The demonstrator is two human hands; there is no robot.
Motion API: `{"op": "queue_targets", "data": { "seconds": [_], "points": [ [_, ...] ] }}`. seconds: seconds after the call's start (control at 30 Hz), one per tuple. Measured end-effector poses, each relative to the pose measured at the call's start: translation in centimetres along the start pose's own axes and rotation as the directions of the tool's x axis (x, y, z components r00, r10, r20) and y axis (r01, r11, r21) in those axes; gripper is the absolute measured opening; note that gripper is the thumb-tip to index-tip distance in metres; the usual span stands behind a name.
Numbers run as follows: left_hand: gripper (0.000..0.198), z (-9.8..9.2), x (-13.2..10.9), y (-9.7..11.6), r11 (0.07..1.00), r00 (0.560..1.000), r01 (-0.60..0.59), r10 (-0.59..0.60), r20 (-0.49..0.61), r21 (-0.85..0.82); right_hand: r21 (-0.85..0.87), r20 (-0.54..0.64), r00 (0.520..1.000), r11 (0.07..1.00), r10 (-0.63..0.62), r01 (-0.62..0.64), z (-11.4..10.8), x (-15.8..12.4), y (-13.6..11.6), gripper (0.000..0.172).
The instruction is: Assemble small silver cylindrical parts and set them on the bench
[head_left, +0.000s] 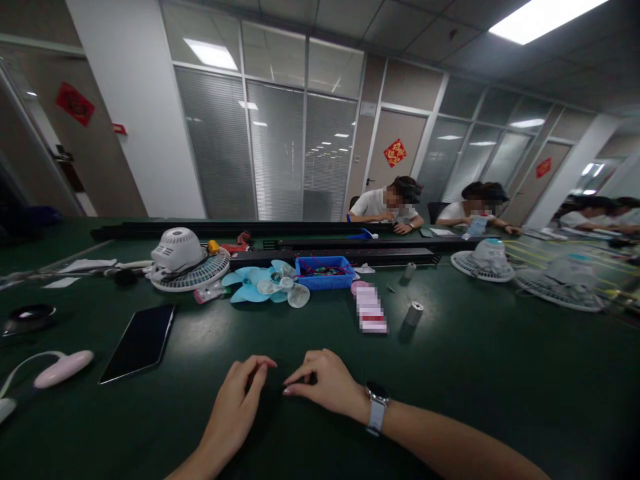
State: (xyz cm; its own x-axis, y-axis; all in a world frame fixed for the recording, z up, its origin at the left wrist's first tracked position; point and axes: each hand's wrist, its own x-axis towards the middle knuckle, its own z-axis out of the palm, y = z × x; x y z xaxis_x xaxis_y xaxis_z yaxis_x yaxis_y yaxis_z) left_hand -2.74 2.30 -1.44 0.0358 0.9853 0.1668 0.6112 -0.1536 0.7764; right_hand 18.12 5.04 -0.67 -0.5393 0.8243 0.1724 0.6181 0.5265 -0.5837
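Note:
My left hand (239, 395) and my right hand (324, 383) rest side by side on the dark green table (475, 373), close to me. Both have their fingers curled and pinched around a small dark item (299, 383) between them; I cannot make out what it is. A watch with a pale strap (376, 407) sits on my right wrist. Farther back lie a light blue fan blade (260, 285), a white fan housing with grille (184, 260) and a blue parts bin (325, 272).
A dark phone (140, 341) lies left of my hands, a pink oval device (64, 368) farther left. Two small grey cylinders (414, 313) stand to the right. More fan grilles (487, 261) lie at the right. Other people sit at the far side.

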Motion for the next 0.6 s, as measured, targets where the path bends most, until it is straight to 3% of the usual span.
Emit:
{"op": "queue_targets", "data": {
  "seconds": [0.1, 0.17, 0.27, 0.33, 0.43, 0.6],
  "points": [
    [0.04, -0.1, 0.0, -0.1, 1.0, 1.0, 0.013, -0.013, 0.021, -0.004, 0.031, -0.121, 0.993, 0.999, 0.012, -0.008, -2.2, -0.7, 0.8, 0.027],
    [0.041, -0.2, -0.1, -0.2, 1.0, 0.999, 0.017, -0.016, 0.035, -0.01, 0.004, -0.313, 0.949, 0.999, 0.038, -0.039, -5.1, -1.8, 2.7, 0.029],
    [0.041, -0.2, -0.1, -0.1, 1.0, 0.999, 0.019, -0.018, 0.049, -0.022, -0.128, -0.637, 0.77, 0.978, 0.047, -0.166, -10.5, -4.5, 7.5, 0.035],
    [0.041, -0.2, -0.1, 0.0, 0.999, 0.999, 0.025, -0.024, 0.048, -0.026, -0.218, -0.764, 0.644, 0.925, 0.038, -0.312, -13.6, -6.6, 11.4, 0.037],
    [0.041, -0.2, -0.1, 0.1, 0.999, 0.998, 0.033, -0.032, 0.048, -0.024, -0.232, -0.818, 0.568, 0.849, 0.093, -0.474, -16.2, -9.1, 15.9, 0.037],
    [0.041, -0.3, 0.0, 0.2, 0.999, 0.999, 0.037, -0.037, 0.033, -0.001, -0.098, -0.773, 0.568, 0.831, 0.283, -0.547, -16.0, -10.1, 18.0, 0.035]
  ]
}}
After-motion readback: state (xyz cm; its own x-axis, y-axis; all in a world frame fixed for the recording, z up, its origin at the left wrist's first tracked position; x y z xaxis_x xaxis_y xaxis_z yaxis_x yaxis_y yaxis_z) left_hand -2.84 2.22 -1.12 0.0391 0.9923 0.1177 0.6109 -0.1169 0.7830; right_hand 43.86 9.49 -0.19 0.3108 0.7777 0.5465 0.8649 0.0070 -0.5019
